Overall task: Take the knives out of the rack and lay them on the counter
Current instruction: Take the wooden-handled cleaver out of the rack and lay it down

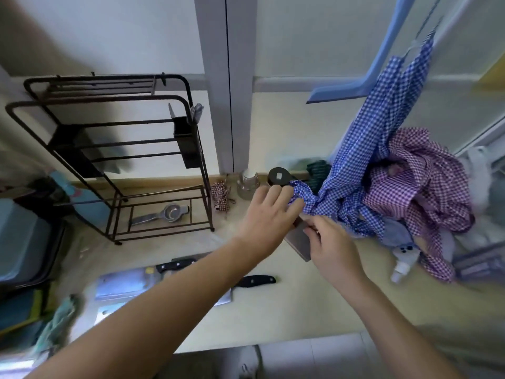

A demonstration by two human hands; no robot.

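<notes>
A cleaver (299, 242) with a broad grey blade hangs tilted above the counter (300, 310), between my hands. My right hand (334, 248) pinches the blade near its dark handle. My left hand (269, 214) reaches over the handle end, its fingers stretched against the blue checked cloth (355, 165). Other knives lie on the counter: one black-handled knife (176, 265), another black-handled knife (255, 280), and a shiny cleaver blade (120, 283) partly hidden under my left forearm. The black wire rack (109, 160) stands at the left with its knife slot box (185, 143).
A pile of purple checked cloth (418, 192) fills the right of the counter, next to a white spray bottle (404, 262). Two jars (247, 184) stand by the wall. A metal squeezer (164, 213) lies on the rack's base. A teal bin (24, 242) sits at the left.
</notes>
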